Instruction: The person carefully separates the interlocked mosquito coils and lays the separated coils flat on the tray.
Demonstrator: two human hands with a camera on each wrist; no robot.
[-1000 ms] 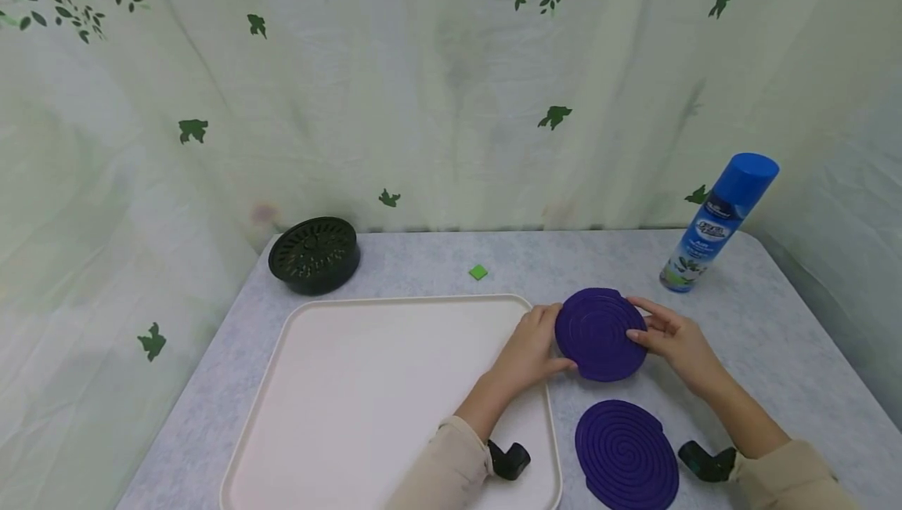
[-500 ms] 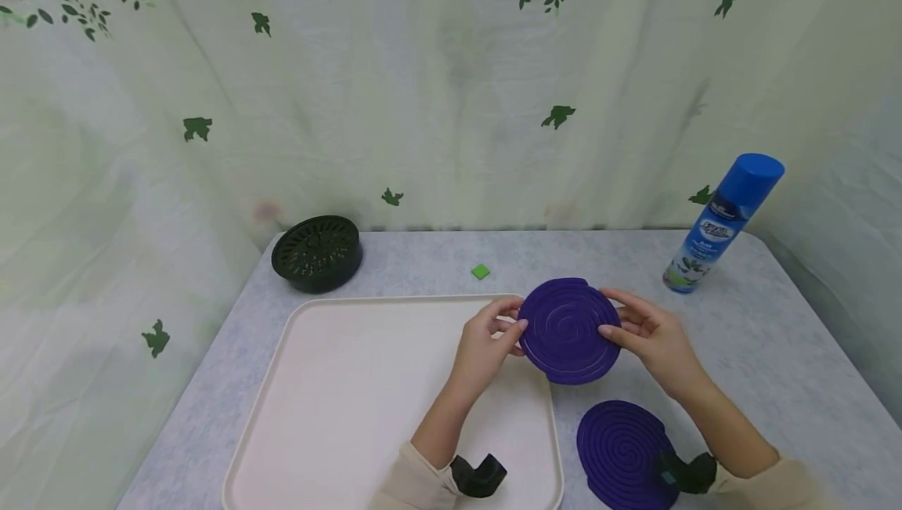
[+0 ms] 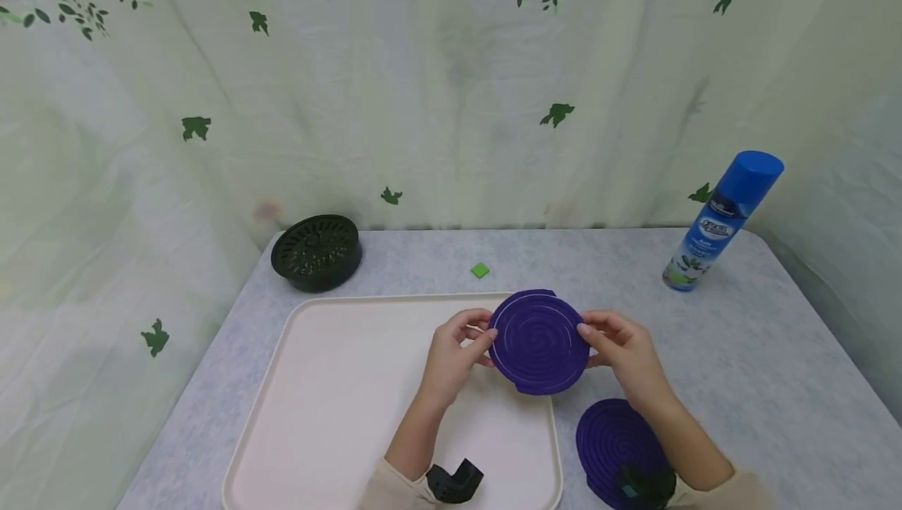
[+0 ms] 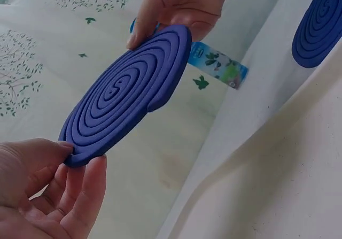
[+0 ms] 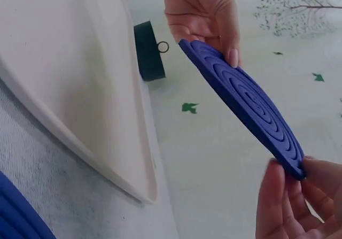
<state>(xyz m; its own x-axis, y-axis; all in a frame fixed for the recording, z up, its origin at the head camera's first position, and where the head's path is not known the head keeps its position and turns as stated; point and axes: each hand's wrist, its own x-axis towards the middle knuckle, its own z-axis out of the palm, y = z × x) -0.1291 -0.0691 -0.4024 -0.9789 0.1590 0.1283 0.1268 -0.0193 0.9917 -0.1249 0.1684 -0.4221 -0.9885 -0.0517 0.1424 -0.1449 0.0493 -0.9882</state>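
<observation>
Both hands pinch one round purple-blue spiral coaster [image 3: 539, 344] by opposite edges, held up over the right side of the white tray. My left hand [image 3: 451, 349] has its thumb on the near face and its fingers behind the left edge. On the other side, my right hand [image 3: 623, 349] grips the right edge the same way. The left wrist view shows the raised spiral grooves of the coaster [image 4: 120, 92] tilted between the two hands. A second matching coaster [image 3: 613, 439] lies on the table under my right forearm, partly hidden by the wrist camera.
The white tray [image 3: 338, 385] with a low rim covers the table's middle and left. Behind it at the left stands a dark green round slotted holder [image 3: 317, 253]. A blue spray can [image 3: 722, 220] stands back right, and a small green square [image 3: 480, 269] lies behind the tray.
The coaster has moved left from beside the tray to over its right edge. My left hand has shifted from touching its left side to pinching that edge; both forearms moved left with it.
</observation>
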